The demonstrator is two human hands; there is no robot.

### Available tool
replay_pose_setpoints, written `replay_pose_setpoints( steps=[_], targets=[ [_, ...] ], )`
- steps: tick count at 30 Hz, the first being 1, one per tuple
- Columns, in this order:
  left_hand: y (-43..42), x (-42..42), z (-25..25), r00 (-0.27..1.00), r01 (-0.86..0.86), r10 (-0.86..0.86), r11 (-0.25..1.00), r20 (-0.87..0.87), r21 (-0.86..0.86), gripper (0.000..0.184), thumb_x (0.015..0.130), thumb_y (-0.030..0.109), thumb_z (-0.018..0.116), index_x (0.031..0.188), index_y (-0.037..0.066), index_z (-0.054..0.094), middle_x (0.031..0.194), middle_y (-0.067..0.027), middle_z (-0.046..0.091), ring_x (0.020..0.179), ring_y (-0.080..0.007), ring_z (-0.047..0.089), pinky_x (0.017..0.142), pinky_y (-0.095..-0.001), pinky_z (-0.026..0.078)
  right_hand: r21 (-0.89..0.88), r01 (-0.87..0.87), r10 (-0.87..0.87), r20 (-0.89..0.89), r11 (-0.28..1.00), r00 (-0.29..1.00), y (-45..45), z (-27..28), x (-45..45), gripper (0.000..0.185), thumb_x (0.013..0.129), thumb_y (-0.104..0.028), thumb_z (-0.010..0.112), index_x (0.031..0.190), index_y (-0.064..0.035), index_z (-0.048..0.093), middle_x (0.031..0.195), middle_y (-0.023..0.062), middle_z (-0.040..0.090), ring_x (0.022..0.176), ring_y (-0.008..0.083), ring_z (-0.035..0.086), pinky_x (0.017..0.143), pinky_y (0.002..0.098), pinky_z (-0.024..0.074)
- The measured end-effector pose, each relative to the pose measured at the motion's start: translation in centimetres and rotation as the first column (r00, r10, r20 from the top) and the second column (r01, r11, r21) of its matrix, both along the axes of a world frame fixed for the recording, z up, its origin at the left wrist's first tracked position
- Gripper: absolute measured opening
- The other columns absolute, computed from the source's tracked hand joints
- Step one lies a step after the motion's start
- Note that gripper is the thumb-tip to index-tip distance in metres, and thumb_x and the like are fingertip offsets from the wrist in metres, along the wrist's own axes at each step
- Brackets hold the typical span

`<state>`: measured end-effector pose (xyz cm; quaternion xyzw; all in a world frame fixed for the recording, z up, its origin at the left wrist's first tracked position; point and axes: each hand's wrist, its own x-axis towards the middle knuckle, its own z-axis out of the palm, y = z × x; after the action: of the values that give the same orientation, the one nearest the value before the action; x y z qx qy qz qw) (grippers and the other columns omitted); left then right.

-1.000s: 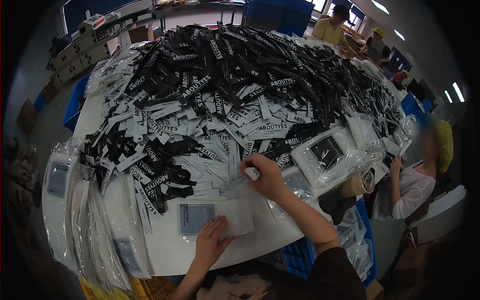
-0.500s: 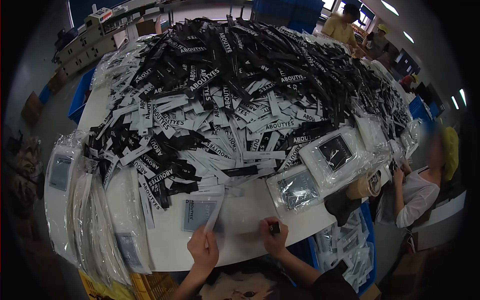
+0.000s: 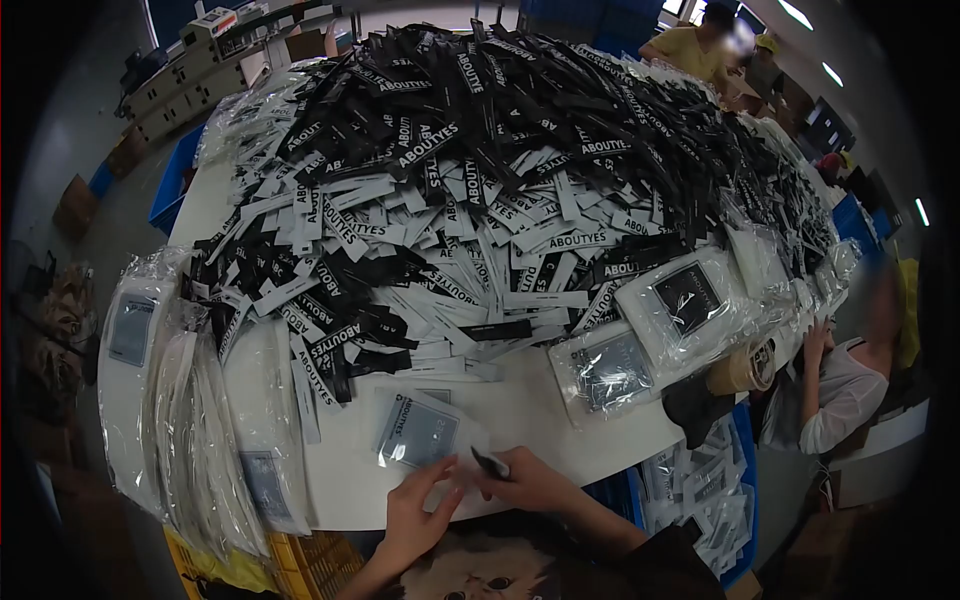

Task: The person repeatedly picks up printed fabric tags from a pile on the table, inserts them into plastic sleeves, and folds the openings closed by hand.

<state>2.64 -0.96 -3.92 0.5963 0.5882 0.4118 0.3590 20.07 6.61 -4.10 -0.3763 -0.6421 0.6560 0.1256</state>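
While right fingers (image 3: 498, 487) grip a dark item (image 3: 488, 464), left fingers (image 3: 436, 471) curl open at an "ABOUTYES" bag (image 3: 420, 430).

Black strips (image 3: 428, 145) carry white lettering reading ABOUTYES; white strips (image 3: 578, 240) bear the same word in dark print. Front pouch (image 3: 418, 428): clear, with a grey-blue rectangular panel. Right-hand pouch (image 3: 687, 298): whitish, with a black panel, pale lettering. Tabletop (image 3: 345, 480): plain white. Lower-left crate (image 3: 315, 560): yellow. Lower-right bin (image 3: 746, 450): blue. Co-worker's top (image 3: 850, 395): white; cap (image 3: 908, 310): yellow.
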Motion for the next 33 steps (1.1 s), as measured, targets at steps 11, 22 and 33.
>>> replay_pose_setpoints(
  steps=[11, 22, 33],
  targets=[
    [-0.4, -2.3, -0.5, 0.929, -0.079, 0.167, 0.961, 0.33, -0.265, 0.018, 0.074, -0.001, 0.057, 0.091, -0.003, 0.059, 0.071, -0.012, 0.064, 0.061, -0.0136, 0.061, 0.056, -0.0247, 0.047, 0.454, 0.097, -0.02, -0.171, 0.886, 0.985, -1.0, 0.6, -3.3, 0.039, 0.065, -0.005, 0.066, 0.102, -0.0067, 0.057, 0.089, 0.0142, 0.06, 0.082, 0.0331, 0.059, 0.072, 0.0358, 0.0477],
    [-0.1, -0.7, 0.6, 0.956, -0.147, 0.145, 0.989, -0.256, 0.013, 0.022, 0.058, 0.0, 0.065, 0.078, -0.001, 0.057, 0.085, -0.0148, 0.058, 0.073, -0.0362, 0.057, 0.061, -0.0367, 0.046, 0.772, 0.272, -0.117, -0.252, 0.574, 0.961, -1.3, -1.0, -3.6, 0.057, 0.057, 0.004, 0.064, 0.113, -0.0009, 0.054, 0.099, 0.014, 0.06, 0.073, 0.027, 0.058, 0.062, 0.0315, 0.048],
    [0.8, -0.5, 4.4, 0.911, 0.24, -0.026, 0.845, -0.412, 0.478, 0.071, 0.06, 0.035, 0.075, 0.116, 0.004, 0.043, 0.12, -0.0154, 0.042, 0.114, -0.0336, 0.04, 0.097, -0.0506, 0.027, -0.196, 0.218, -0.291, -0.531, 0.956, 0.796, -2.6, 3.2, -1.0, 0.02, 0.082, -0.001, 0.057, 0.1, -0.0035, 0.049, 0.077, -0.0008, 0.052, 0.067, 0.0038, 0.049, 0.057, 0.0197, 0.0389]
  ],
)
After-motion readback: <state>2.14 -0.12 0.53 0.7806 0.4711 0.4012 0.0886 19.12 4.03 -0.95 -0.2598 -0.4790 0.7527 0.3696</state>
